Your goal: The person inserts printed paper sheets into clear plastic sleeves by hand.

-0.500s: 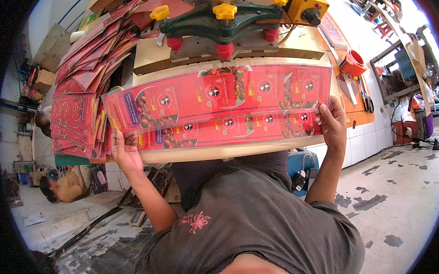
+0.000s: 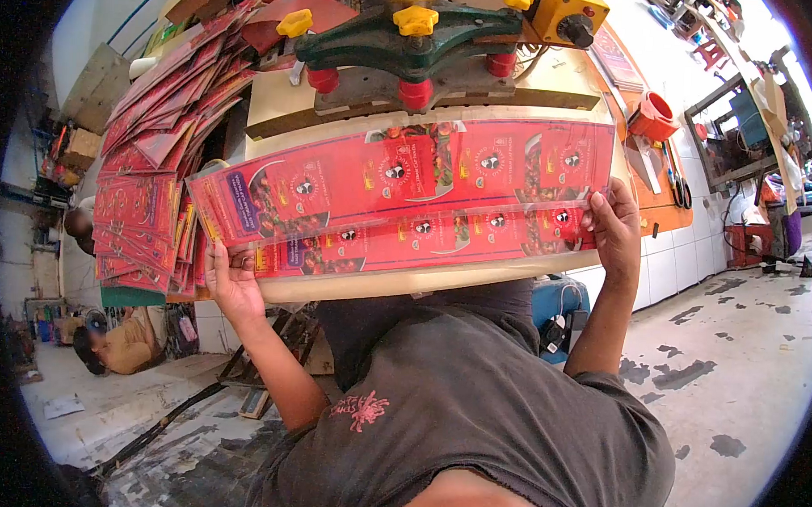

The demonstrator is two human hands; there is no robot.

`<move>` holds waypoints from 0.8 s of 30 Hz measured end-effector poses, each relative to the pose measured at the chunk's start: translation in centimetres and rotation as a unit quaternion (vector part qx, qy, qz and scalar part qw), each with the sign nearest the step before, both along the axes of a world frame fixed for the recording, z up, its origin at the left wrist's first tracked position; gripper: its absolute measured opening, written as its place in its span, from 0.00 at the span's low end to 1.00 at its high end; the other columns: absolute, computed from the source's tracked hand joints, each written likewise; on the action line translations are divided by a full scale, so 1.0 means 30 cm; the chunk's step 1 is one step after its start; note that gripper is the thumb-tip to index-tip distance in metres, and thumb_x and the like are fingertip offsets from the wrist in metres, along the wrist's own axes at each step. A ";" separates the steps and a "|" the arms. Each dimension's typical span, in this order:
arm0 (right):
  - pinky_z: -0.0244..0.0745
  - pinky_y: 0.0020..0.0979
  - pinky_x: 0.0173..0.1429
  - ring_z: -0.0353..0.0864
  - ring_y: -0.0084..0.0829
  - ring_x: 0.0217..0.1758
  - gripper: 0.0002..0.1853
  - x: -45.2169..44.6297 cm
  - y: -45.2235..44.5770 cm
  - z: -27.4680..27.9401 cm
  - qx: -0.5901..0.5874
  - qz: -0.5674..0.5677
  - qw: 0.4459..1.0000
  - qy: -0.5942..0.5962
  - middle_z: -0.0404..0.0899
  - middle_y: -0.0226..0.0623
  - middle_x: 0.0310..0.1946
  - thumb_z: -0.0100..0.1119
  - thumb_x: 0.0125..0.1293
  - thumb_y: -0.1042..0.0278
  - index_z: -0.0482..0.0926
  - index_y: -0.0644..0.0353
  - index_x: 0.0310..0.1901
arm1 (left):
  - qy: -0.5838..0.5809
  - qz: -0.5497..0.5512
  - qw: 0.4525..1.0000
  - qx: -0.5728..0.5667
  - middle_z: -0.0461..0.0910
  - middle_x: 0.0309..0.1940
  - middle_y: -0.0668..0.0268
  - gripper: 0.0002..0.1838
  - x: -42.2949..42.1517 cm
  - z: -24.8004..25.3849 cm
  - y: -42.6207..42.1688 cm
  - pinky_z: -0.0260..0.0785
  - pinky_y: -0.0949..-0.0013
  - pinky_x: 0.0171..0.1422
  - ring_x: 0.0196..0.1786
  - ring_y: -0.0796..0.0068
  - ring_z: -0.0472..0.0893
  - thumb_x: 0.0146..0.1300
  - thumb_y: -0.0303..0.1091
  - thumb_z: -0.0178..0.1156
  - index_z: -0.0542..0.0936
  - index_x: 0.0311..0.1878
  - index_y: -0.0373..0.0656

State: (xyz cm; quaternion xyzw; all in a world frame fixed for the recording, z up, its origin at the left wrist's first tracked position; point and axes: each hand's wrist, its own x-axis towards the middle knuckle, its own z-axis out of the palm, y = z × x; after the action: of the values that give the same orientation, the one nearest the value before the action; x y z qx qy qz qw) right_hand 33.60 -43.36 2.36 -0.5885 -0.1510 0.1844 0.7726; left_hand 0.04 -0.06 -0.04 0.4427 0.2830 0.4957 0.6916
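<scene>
A long red printed sheet point(image 2: 337, 184), glossy like plastic, lies slanted across the pale work surface in front of me. My left hand point(image 2: 232, 279) pinches its lower left corner between thumb and fingers. At the other end, my right hand point(image 2: 614, 227) grips the right edge, its thumb on top. Beneath the held sheet, a second red printed sheet point(image 2: 442, 241) shows along the lower side. Just beyond both stands a green press frame point(image 2: 413, 48) with yellow star knobs and red cylinders.
Heaped red printed sheets point(image 2: 150, 164) fill the left side. On the orange board to the right are a red tape dispenser point(image 2: 652, 117) and scissors point(image 2: 682, 187). A yellow control box point(image 2: 566, 16) sits by the press. Another person point(image 2: 121, 342) is at the far left.
</scene>
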 end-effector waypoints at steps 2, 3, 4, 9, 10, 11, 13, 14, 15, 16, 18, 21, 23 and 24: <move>0.74 0.19 0.37 0.79 0.17 0.31 0.15 0.001 -0.001 0.000 -0.004 0.001 1.000 -0.003 0.82 0.30 0.36 0.60 0.75 0.73 0.75 0.65 0.60 | 0.000 -0.005 1.000 0.006 0.87 0.36 0.64 0.06 -0.004 -0.006 0.004 0.74 0.75 0.38 0.36 0.76 0.85 0.75 0.36 0.61 0.80 0.47 0.46; 0.74 0.19 0.37 0.79 0.17 0.31 0.15 0.001 -0.001 0.001 -0.004 0.000 1.000 -0.003 0.82 0.30 0.36 0.60 0.75 0.73 0.75 0.65 0.60 | 0.000 -0.005 1.000 0.006 0.87 0.36 0.64 0.06 -0.003 -0.006 0.004 0.74 0.75 0.38 0.36 0.76 0.85 0.75 0.36 0.61 0.80 0.47 0.46; 0.74 0.19 0.37 0.79 0.17 0.31 0.16 0.000 0.000 0.002 0.000 0.003 1.000 -0.001 0.82 0.30 0.36 0.60 0.75 0.73 0.75 0.65 0.60 | 0.001 -0.001 1.000 0.005 0.87 0.36 0.65 0.06 -0.002 -0.006 0.004 0.74 0.75 0.38 0.36 0.76 0.85 0.75 0.36 0.61 0.80 0.47 0.45; 0.75 0.19 0.37 0.79 0.18 0.31 0.16 0.004 -0.005 -0.003 0.000 0.011 1.000 -0.003 0.82 0.30 0.36 0.61 0.74 0.73 0.74 0.65 0.60 | 0.007 -0.003 1.000 0.003 0.87 0.37 0.66 0.07 -0.009 -0.008 0.009 0.74 0.75 0.39 0.37 0.76 0.85 0.76 0.37 0.60 0.79 0.48 0.45; 0.75 0.19 0.37 0.79 0.18 0.31 0.16 0.005 -0.005 -0.005 0.002 0.011 1.000 -0.002 0.82 0.30 0.37 0.61 0.74 0.73 0.74 0.65 0.60 | 0.005 -0.007 1.000 0.003 0.87 0.37 0.66 0.07 -0.010 -0.009 0.009 0.74 0.75 0.40 0.38 0.76 0.85 0.76 0.36 0.60 0.79 0.48 0.45; 0.75 0.19 0.37 0.79 0.18 0.31 0.16 0.006 -0.006 -0.006 0.003 0.012 1.000 -0.001 0.82 0.31 0.37 0.61 0.74 0.73 0.74 0.65 0.60 | 0.003 -0.012 1.000 0.004 0.87 0.38 0.66 0.07 -0.010 -0.009 0.009 0.74 0.75 0.41 0.38 0.77 0.85 0.76 0.36 0.59 0.79 0.48 0.45; 0.75 0.19 0.37 0.79 0.18 0.32 0.16 -0.001 -0.005 0.005 -0.004 0.006 1.000 0.004 0.81 0.30 0.37 0.62 0.74 0.72 0.74 0.65 0.59 | -0.003 -0.007 1.000 0.002 0.87 0.38 0.66 0.07 -0.004 -0.003 0.004 0.74 0.75 0.41 0.37 0.77 0.85 0.76 0.36 0.60 0.79 0.49 0.45; 0.75 0.20 0.38 0.79 0.18 0.32 0.15 -0.006 -0.005 0.015 -0.011 0.001 1.000 0.009 0.81 0.30 0.38 0.63 0.73 0.71 0.75 0.64 0.57 | -0.008 -0.003 1.000 0.001 0.87 0.38 0.67 0.07 0.001 0.003 0.000 0.75 0.74 0.41 0.37 0.78 0.84 0.76 0.36 0.60 0.79 0.49 0.44; 0.75 0.20 0.38 0.79 0.18 0.32 0.15 -0.014 -0.004 0.031 -0.010 0.001 1.000 0.008 0.81 0.30 0.38 0.63 0.73 0.71 0.75 0.64 0.57 | -0.008 -0.003 1.000 0.001 0.87 0.38 0.67 0.07 0.020 0.029 -0.020 0.75 0.74 0.41 0.37 0.78 0.84 0.76 0.36 0.60 0.79 0.49 0.44; 0.75 0.20 0.38 0.79 0.18 0.32 0.15 -0.022 -0.003 0.051 -0.008 0.002 1.000 0.014 0.81 0.30 0.38 0.63 0.72 0.70 0.74 0.63 0.56 | -0.004 0.030 1.000 -0.006 0.86 0.37 0.68 0.08 0.050 0.070 -0.052 0.74 0.75 0.39 0.35 0.79 0.83 0.75 0.37 0.61 0.80 0.50 0.44; 0.75 0.21 0.38 0.79 0.18 0.33 0.15 -0.021 -0.016 0.058 -0.007 0.003 1.000 0.021 0.81 0.29 0.37 0.64 0.70 0.69 0.74 0.62 0.54 | 0.001 0.064 0.998 -0.012 0.86 0.35 0.69 0.09 0.042 0.086 -0.054 0.73 0.75 0.38 0.34 0.80 0.83 0.75 0.37 0.61 0.80 0.51 0.44; 0.79 0.23 0.43 0.81 0.21 0.32 0.16 -0.003 -0.059 0.054 -0.050 0.046 0.998 0.013 0.83 0.32 0.39 0.66 0.68 0.66 0.76 0.63 0.52 | 0.142 -0.044 0.989 0.015 0.83 0.30 0.72 0.10 -0.053 0.069 0.013 0.68 0.77 0.34 0.30 0.83 0.79 0.73 0.38 0.64 0.82 0.49 0.43; 0.76 0.23 0.43 0.79 0.20 0.32 0.15 -0.003 -0.064 0.074 -0.129 0.062 0.989 0.030 0.82 0.30 0.36 0.67 0.68 0.64 0.78 0.63 0.50 | 0.341 -0.083 0.934 0.068 0.78 0.26 0.75 0.11 -0.069 0.064 0.026 0.61 0.78 0.32 0.28 0.86 0.73 0.70 0.39 0.68 0.83 0.46 0.41; 0.76 0.23 0.43 0.79 0.20 0.32 0.15 0.000 -0.071 0.076 -0.129 0.062 0.989 0.029 0.82 0.30 0.36 0.67 0.68 0.64 0.78 0.63 0.50 | 0.341 -0.082 0.934 0.068 0.78 0.26 0.75 0.11 -0.067 0.069 0.020 0.61 0.78 0.32 0.28 0.86 0.73 0.70 0.39 0.68 0.83 0.46 0.41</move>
State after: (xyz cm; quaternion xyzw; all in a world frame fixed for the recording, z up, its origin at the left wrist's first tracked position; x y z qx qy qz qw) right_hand 33.60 -45.48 4.63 -0.6669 -0.1396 0.2674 0.6814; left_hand -1.97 0.55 2.02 0.6530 0.4299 0.2743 0.5599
